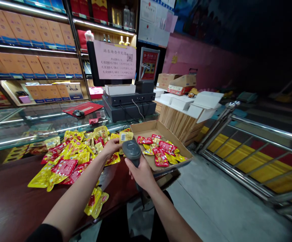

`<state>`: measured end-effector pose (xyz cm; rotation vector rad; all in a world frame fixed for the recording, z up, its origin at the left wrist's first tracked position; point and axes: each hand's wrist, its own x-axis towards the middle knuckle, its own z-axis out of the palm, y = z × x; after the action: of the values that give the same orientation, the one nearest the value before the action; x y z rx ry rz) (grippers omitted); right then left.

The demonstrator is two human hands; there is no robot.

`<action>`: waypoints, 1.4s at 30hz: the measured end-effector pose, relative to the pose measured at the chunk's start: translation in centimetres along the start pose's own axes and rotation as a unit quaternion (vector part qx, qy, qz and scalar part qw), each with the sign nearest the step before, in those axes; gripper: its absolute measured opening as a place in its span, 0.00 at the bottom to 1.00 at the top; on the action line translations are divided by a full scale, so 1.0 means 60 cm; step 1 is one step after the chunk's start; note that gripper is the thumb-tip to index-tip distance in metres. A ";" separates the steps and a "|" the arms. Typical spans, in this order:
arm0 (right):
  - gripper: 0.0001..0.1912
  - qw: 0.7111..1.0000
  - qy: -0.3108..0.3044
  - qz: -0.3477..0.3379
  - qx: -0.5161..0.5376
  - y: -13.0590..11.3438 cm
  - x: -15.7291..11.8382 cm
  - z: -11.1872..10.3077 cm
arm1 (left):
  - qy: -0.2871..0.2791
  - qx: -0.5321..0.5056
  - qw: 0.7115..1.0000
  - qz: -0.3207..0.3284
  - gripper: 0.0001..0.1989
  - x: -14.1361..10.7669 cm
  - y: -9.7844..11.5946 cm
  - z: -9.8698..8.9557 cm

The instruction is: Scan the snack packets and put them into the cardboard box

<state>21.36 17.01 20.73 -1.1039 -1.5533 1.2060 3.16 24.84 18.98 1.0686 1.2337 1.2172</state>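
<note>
My right hand (141, 173) is wrapped round the handle of a dark grey barcode scanner (131, 150), its head pointing away from me. Just left of the scanner, my left hand (111, 148) pinches a small yellow snack packet (125, 136) with its barcode label facing me. A heap of yellow and red snack packets (72, 154) lies left of my left hand on the dark red-brown counter. Beyond the scanner to the right, an open cardboard box (146, 128) holds several red and yellow packets (162, 153). More yellow packets (97, 201) lie near the counter's front edge.
Behind the heap is a glass counter (47, 117) with a mouse (78, 113) on a red mat. A monitor bearing a pink sign (115, 62) stands above a black cash drawer (128, 109). White boxes (182, 102) sit at right, near a metal railing (249, 124).
</note>
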 end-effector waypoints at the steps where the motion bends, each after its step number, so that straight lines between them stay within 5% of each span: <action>1: 0.16 1.000 -0.006 0.004 0.006 0.000 -0.003 -0.006 | -0.001 -0.007 1.000 -0.007 0.21 0.000 0.002 0.001; 8: 0.21 0.997 0.061 0.046 0.013 0.013 -0.045 -0.105 | -0.049 -0.052 0.997 -0.019 0.25 0.038 0.034 0.051; 18: 0.23 0.980 0.188 0.067 0.023 -0.013 -0.090 -0.237 | -0.133 -0.020 0.990 0.031 0.30 0.147 0.099 0.265; 22: 0.22 0.971 0.224 0.084 0.009 -0.022 -0.109 -0.260 | -0.102 -0.002 0.994 0.043 0.32 0.144 0.096 0.299; 26: 0.23 0.975 0.207 0.078 0.012 -0.006 -0.113 -0.258 | -0.087 -0.001 0.996 0.035 0.31 0.134 0.086 0.262; 36: 0.25 0.991 0.113 0.056 0.053 0.025 -0.083 -0.171 | 0.006 0.040 0.999 0.024 0.30 0.074 0.047 0.072; 42: 0.25 0.997 0.044 0.061 0.030 0.039 -0.076 -0.117 | 0.061 0.244 0.967 0.042 0.22 0.040 -0.012 0.029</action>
<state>29.50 14.52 19.12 -1.2103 -1.3930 1.2596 4.80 27.25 18.19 1.4300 1.6508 1.0789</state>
